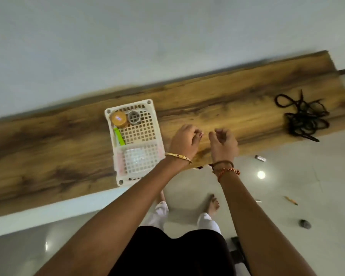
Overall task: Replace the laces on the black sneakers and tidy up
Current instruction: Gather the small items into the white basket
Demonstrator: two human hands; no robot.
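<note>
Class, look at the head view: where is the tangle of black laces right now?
The black laces lie on the right end of the wooden shelf, right of the right hand.

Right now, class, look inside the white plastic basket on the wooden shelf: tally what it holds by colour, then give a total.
Contents of the white plastic lattice basket:
Orange round lidded jar: 1
Grey round grid-topped piece: 1
Bright green flat stick: 1
Clear plastic container: 1
Total: 4

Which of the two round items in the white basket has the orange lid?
The jar nearer the basket's left wall has the orange lid. The round item beside it, to its right, is grey with a grid-patterned top. Both sit at the basket's far end.
</note>
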